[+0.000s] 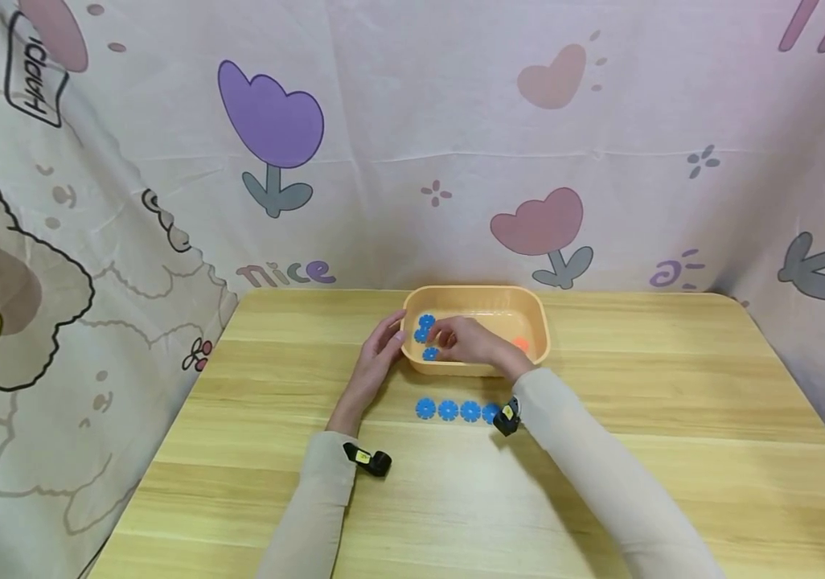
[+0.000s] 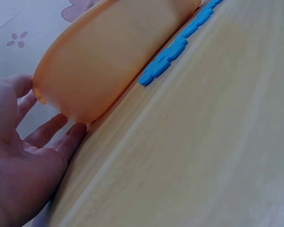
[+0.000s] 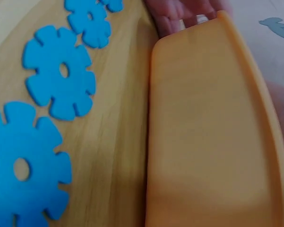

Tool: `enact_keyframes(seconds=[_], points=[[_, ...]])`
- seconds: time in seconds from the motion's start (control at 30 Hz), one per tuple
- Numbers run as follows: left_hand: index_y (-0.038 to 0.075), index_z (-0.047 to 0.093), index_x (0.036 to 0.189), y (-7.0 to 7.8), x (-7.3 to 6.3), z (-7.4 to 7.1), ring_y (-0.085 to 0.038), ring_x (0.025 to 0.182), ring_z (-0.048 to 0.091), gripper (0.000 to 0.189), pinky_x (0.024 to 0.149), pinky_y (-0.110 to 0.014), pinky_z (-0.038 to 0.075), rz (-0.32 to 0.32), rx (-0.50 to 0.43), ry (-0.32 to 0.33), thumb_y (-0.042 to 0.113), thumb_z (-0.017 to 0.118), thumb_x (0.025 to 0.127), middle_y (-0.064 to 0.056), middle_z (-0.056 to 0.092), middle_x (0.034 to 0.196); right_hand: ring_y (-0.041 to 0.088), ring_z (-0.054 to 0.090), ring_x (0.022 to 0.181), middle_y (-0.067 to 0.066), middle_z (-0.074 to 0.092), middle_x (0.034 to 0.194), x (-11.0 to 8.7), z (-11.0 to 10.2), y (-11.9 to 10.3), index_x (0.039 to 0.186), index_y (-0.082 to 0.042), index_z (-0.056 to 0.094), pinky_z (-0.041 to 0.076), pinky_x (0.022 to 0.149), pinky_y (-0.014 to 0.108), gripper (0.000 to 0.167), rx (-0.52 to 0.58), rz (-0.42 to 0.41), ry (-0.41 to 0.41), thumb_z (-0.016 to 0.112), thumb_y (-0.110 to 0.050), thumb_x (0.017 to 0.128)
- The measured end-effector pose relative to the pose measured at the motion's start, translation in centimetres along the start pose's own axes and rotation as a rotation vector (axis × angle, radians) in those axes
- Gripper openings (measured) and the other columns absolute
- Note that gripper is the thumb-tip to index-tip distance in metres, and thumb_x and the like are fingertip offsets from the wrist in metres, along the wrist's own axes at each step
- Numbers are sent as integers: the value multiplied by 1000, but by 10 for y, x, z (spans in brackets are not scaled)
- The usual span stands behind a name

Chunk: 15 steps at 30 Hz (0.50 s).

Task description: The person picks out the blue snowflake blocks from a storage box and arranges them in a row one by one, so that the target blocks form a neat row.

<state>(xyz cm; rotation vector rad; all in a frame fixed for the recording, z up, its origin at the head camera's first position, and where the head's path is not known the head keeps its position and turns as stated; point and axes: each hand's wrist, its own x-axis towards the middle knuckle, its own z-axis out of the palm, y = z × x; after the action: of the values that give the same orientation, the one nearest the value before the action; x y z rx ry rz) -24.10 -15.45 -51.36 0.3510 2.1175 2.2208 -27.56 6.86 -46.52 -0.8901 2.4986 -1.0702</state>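
Observation:
An orange plastic basin stands toward the back of the table, with blue notched discs at its left end and an orange-red piece at its right. My left hand rests against the basin's left end. In the left wrist view its extended fingers touch the outer wall. Over the front rim reaches my right hand, its bent fingers down beside the blue discs inside. I cannot tell whether those fingertips pinch a disc; the basin wall hides most of them in the right wrist view.
In front of the basin, several blue notched discs lie flat in a row, the rightmost partly behind the right wrist camera. The wooden table ends at a printed curtain behind the basin.

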Motion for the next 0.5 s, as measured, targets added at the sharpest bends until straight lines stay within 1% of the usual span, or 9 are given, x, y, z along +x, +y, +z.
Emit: enact_keyframes(seconds=[0.13, 0.3, 0.43, 0.5], points=[[18, 48, 153, 0, 0, 0, -29, 142, 46, 45, 112, -42, 44, -9, 10, 5, 27, 53, 109, -12, 44, 157, 25, 62, 91, 13, 68, 101, 3, 1, 3, 109, -4, 73, 55, 86, 38, 19, -29, -2, -21, 75, 0, 90], [20, 49, 152, 0, 0, 1, -28, 142, 46, 44, 112, -40, 44, -10, 13, 11, 27, 53, 109, -10, 45, 157, 23, 60, 90, 12, 68, 99, 4, -1, 4, 108, -4, 74, 54, 84, 37, 19, -46, 22, -3, 76, -1, 89], [19, 49, 152, 0, 1, 1, -29, 142, 45, 44, 112, -41, 44, -8, 7, 13, 26, 54, 109, -11, 45, 157, 23, 59, 89, 11, 67, 98, 4, -1, 5, 107, -3, 71, 54, 82, 35, 20, -13, 35, 16, 78, -2, 88], [19, 49, 152, -1, 0, 0, -28, 142, 45, 45, 112, -41, 44, -10, 6, 12, 27, 54, 109, -12, 45, 157, 22, 59, 86, 11, 66, 95, 4, -1, 5, 105, -2, 68, 54, 80, 34, 19, 6, 37, 36, 77, -1, 89]])
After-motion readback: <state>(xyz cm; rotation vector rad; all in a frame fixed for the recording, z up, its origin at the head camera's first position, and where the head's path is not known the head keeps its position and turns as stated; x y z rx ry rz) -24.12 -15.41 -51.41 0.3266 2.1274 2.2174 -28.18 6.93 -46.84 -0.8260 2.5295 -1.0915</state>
